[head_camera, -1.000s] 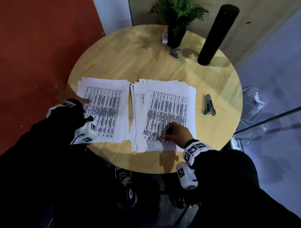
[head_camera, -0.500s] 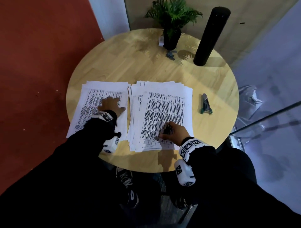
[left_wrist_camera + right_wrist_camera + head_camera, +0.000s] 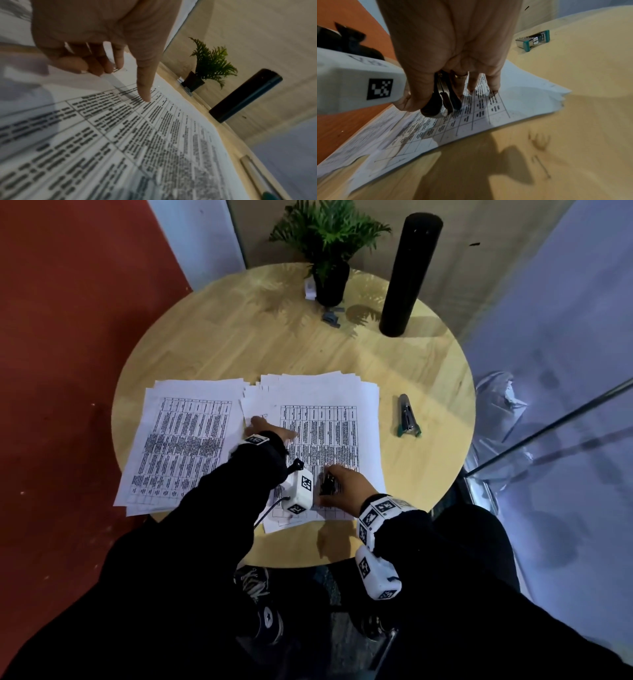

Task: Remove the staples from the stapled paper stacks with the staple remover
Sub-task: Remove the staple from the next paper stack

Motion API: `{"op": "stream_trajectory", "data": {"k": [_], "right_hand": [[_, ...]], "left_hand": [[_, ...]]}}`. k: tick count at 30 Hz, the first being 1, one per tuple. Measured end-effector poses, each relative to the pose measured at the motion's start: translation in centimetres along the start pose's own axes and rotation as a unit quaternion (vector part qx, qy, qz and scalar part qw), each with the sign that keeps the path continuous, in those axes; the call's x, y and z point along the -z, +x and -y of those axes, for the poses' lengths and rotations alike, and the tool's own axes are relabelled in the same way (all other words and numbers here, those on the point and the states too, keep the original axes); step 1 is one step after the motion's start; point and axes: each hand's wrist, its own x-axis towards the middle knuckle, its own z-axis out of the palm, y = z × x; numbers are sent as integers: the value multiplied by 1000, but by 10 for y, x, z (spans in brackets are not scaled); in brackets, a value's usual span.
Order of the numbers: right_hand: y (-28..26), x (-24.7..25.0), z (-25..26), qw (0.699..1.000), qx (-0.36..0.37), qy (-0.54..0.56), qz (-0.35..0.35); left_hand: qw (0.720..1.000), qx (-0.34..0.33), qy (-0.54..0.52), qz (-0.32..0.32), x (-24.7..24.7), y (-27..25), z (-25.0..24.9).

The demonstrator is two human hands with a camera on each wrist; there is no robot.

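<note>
Two stacks of printed sheets lie side by side on the round wooden table (image 3: 274, 347): a left stack (image 3: 185, 440) and a thicker, fanned right stack (image 3: 329, 412). My left hand (image 3: 270, 431) rests on the upper left part of the right stack; its straight thumb (image 3: 144, 89) presses on the printed table, and the other fingers bend down at the sheet's edge. My right hand (image 3: 342, 484) grips the black staple remover (image 3: 443, 102) low on the same stack, with two fingertips (image 3: 493, 86) on the paper. No staple shows.
A silver and green stapler (image 3: 407, 417) lies right of the papers. At the back stand a potted plant (image 3: 329, 251) and a tall black cylinder (image 3: 407, 275), with a small grey object (image 3: 331, 316) between them. The table's near edge runs just below the stacks.
My left hand has crossed from the left stack to the left part of the right stack. My right hand has stayed in place with the staple remover.
</note>
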Motion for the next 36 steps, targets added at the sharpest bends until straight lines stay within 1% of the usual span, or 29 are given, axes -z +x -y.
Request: {"op": "stream_trajectory", "data": {"k": [2,3,5,9,12,13,17,21,24,26,29,31,33,35,36], "right_hand": [[0,-3,-1,1000,0,3,-2],[1,-4,-2,1000,-3,7,-4],[2,-6,-1,1000,-7,15,-13],[4,-9,-4,999,-8,28,-22],[5,-10,-5,999,-5,29,-24],[5,-11,-6,999,-5,29,-23],[5,-9,-5,999,-2,27,-20],[5,-10,-6,999,-1,27,-20],[6,-11,-7,999,2,32,-27],[5,-11,-6,999,4,39,-23],[3,-3,-5,995,-15,92,-18],[0,13,-4,981,-38,186,-41],[-1,37,-5,953,-47,285,-86],[3,62,-5,922,-51,360,-130],[7,74,-4,909,-49,387,-147]], "left_hand": [[1000,-9,23,-5,1,2,3],[999,-16,32,8,2,2,3],[999,-19,19,24,4,4,0],[999,-21,26,23,5,8,-1],[999,9,-42,-16,4,12,-1],[998,10,-56,-20,5,10,-2],[996,-8,-86,13,8,8,-5],[996,-7,-88,10,12,5,-3],[994,-29,-105,0,10,8,-2],[993,-27,-119,5,9,7,-2],[992,-27,-118,23,10,7,1],[991,-65,-116,15,14,5,4],[984,-123,-132,-10,22,3,5],[972,-159,-171,-24,34,-6,3],[962,-176,-207,-26,42,-13,2]]}}
